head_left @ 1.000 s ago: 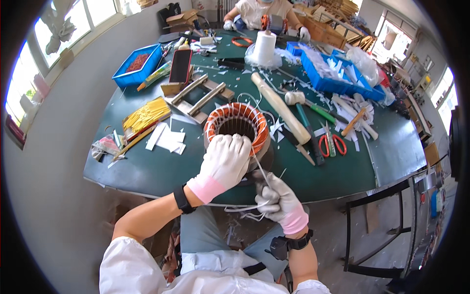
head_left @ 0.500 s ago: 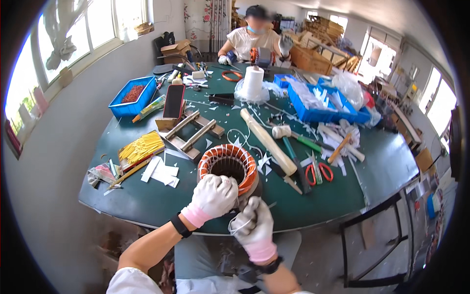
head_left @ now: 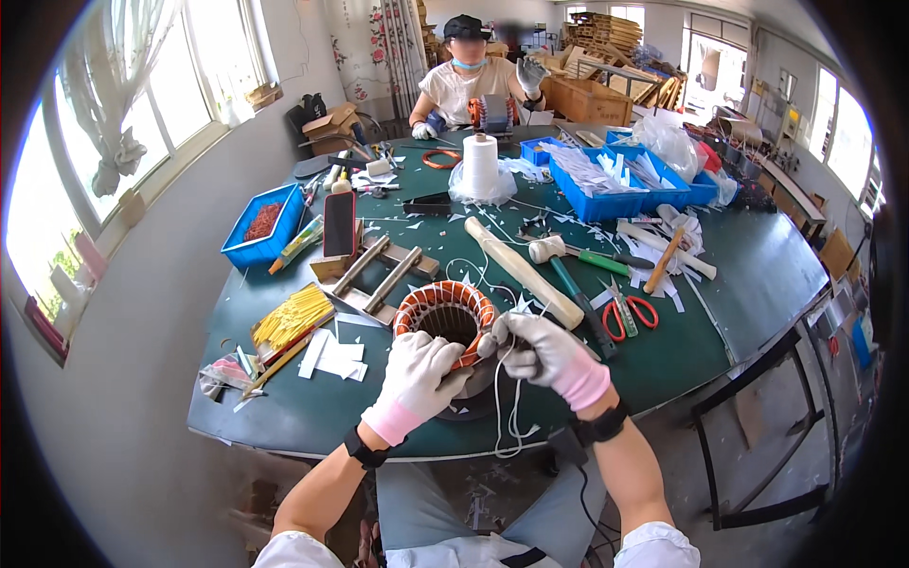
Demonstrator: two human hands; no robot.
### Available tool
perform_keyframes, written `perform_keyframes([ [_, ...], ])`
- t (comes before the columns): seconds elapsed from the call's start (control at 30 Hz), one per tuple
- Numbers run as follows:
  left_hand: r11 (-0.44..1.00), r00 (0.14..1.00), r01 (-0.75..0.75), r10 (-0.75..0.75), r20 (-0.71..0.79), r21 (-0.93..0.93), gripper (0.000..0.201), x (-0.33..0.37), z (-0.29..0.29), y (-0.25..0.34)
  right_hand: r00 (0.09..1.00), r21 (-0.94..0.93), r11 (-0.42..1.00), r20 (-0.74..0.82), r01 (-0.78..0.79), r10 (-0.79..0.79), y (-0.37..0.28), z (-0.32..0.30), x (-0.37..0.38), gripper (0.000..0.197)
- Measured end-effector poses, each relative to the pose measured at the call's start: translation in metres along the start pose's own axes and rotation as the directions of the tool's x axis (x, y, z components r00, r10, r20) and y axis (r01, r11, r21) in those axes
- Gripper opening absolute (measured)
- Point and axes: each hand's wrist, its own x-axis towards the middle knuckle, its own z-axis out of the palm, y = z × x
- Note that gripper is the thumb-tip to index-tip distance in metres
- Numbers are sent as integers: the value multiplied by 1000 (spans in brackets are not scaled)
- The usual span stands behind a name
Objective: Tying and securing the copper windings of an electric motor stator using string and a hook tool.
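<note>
A motor stator (head_left: 409,312) stands near the table's front edge, its orange copper winding laced round with white cord. My gloved left hand (head_left: 417,379) is closed over the near left rim, fingers curled against the winding. At the right rim my gloved right hand (head_left: 547,352) pinches white lacing cord (head_left: 514,421). A loop of that cord hangs below the right hand, past the table edge. More cord runs behind the stator towards a large white spool (head_left: 480,168). The fingertips of both hands are partly hidden.
Right of the stator lie a wooden bat-like stick (head_left: 525,275), a mallet (head_left: 578,298) and red-handled scissors (head_left: 628,317). To the left are a metal-rod stand (head_left: 379,275), yellow sleeves (head_left: 292,320) and white paper slips (head_left: 333,358). Blue bins (head_left: 606,204) stand farther back. Across the table sits another person (head_left: 466,85).
My right hand has risen from below the stator to its right rim, drawing the cord along. The left hand stays on the rim. The view has shifted slightly.
</note>
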Motion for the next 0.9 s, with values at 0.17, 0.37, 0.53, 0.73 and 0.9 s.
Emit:
perform_keyframes([
  [0.17,998,996,-54,55,-67,8,26,-5,-9,0,780,-769,630,-327,110,-534,4,-32,-32,23],
  [0.37,998,998,-58,59,22,-8,17,5,-9,-7,662,-850,521,-436,-80,-610,60,-57,-74,27],
  [0.53,999,998,-35,34,43,33,20,2,-13,-6,573,-730,600,-351,327,-741,86,31,-59,27],
  [0.73,994,981,107,-101,163,-25,28,9,-14,1,496,-937,241,-88,254,-864,111,37,-29,34],
  [0.9,993,967,115,-113,227,2,36,12,-21,2,317,-953,-228,284,201,-905,119,43,15,53],
])
